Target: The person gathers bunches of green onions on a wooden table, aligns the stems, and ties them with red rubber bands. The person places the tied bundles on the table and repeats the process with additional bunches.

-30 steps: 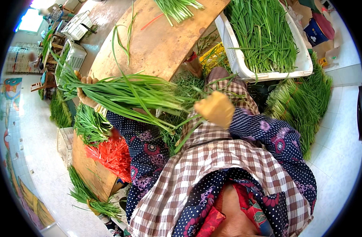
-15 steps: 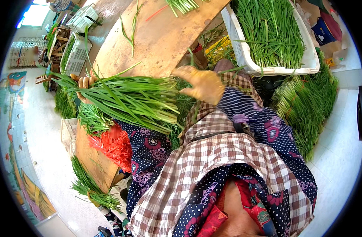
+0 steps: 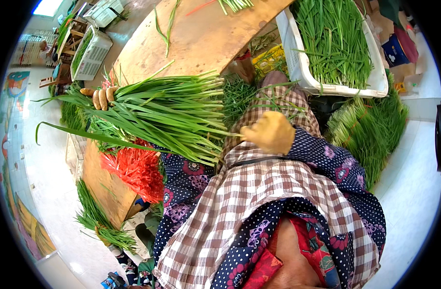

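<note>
My left hand [image 3: 101, 98] grips a large bunch of garlic chives [image 3: 172, 108] by its leafy end, fingers wrapped over the leaves. The cut pale ends point right, spread like a fan in front of my lap. My right hand [image 3: 271, 134], in a yellow glove, is closed on the pale end of one chive stalk sticking out of the bunch at its lower right. The far end of a long loose leaf curls out to the left, below my left hand. My left palm and thumb are hidden behind the leaves.
A wooden table [image 3: 201, 41] curves ahead, with loose stalks on it. A white crate [image 3: 377, 89] of chives stands at right, above more bundled chives [image 3: 369, 125]. Red plastic strips [image 3: 136, 173] hang at left beside a wooden board [image 3: 102, 180]. Trimmings lie near my lap.
My right hand has moved down and toward me from beside the table edge, and has gone from spread fingers to closed on a stalk. The bunch has fanned out more.
</note>
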The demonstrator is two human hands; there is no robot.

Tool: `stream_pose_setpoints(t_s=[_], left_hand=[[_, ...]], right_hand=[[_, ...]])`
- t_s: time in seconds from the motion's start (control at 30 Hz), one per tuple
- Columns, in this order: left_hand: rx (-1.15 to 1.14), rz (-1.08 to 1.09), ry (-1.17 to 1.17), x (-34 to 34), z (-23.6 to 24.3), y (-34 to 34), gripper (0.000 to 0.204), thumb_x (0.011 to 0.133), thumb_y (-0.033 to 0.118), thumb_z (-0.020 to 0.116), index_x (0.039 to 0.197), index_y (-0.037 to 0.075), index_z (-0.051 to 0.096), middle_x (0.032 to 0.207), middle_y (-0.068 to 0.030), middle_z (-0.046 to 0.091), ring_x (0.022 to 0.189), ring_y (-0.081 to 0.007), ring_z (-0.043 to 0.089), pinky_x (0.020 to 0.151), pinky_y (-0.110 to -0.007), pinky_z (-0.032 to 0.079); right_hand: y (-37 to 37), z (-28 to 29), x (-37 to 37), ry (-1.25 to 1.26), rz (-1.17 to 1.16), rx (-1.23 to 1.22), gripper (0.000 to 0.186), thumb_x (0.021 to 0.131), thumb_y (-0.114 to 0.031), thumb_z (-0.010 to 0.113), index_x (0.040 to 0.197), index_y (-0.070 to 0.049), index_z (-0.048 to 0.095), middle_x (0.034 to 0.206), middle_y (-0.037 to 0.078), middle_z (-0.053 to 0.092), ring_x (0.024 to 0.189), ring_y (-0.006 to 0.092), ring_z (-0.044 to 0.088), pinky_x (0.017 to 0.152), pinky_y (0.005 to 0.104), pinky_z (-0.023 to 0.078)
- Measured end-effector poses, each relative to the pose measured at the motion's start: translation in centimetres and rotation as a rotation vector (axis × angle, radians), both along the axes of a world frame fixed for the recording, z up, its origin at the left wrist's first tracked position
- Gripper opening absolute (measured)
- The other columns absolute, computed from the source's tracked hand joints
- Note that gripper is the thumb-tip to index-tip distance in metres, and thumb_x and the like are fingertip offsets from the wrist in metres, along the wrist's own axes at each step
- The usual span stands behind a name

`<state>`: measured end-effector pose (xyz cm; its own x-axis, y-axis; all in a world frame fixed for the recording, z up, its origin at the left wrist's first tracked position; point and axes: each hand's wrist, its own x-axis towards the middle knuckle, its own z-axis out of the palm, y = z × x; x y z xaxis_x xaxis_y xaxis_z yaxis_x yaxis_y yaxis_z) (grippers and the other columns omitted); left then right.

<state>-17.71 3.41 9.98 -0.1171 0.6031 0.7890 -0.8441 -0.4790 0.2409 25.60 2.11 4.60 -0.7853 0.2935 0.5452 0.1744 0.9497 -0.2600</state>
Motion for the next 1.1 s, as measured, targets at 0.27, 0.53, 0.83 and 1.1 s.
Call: stream_pose_setpoints(t_s=[0.27, 0.53, 0.83, 1.1], left_hand=[[0.051, 0.006, -0.046, -0.2, -1.1, -0.2, 0.035, 0.092, 0.014, 0.045, 0.125, 0.002, 0.044, 0.067, 0.0025, 0.052, 0.06, -0.0078, 0.05, 0.059, -0.022, 0.04], [0.071, 0.012, -0.064, -0.5, -1.2, 0.4, 0.031, 0.093, 0.015, 0.043, 0.12, 0.001, 0.048, 0.066, 0.0021, 0.054, 0.058, -0.0083, 0.051, 0.058, -0.021, 0.04], [0.109, 0.018, -0.084, -2.2, -2.3, 1.1, 0.029, 0.094, 0.015, 0.04, 0.115, 0.0, 0.052, 0.065, 0.0017, 0.056, 0.056, -0.0088, 0.052, 0.057, -0.021, 0.04], [0.232, 0.028, -0.108, -0.5, -4.1, 1.0, 0.018, 0.089, 0.014, 0.054, 0.105, 0.005, 0.054, 0.075, -0.0008, 0.057, 0.071, -0.0133, 0.056, 0.067, -0.027, 0.044]], right_hand=[[2.9, -0.3, 1.5, -0.004, -0.304, -0.063, 0.032, 0.082, -0.027, 0.058, 0.112, -0.016, 0.058, 0.073, 0.005, 0.06, 0.065, 0.0191, 0.059, 0.058, 0.0334, 0.047], [3.3, 1.9, -6.2, 0.201, -0.243, -0.528, 0.018, 0.081, -0.028, 0.061, 0.089, -0.014, 0.068, 0.073, 0.006, 0.062, 0.062, 0.0216, 0.06, 0.057, 0.033, 0.048], [4.6, 1.7, -9.5, -0.023, -0.039, -0.169, 0.025, 0.082, -0.028, 0.057, 0.106, -0.02, 0.062, 0.059, 0.005, 0.059, 0.05, 0.0198, 0.058, 0.048, 0.0318, 0.045], [2.8, 1.2, -7.2, 0.18, -0.115, -0.051, 0.011, 0.082, -0.017, 0.056, 0.074, -0.011, 0.051, 0.045, 0.003, 0.046, 0.037, 0.0206, 0.048, 0.037, 0.0319, 0.038]])
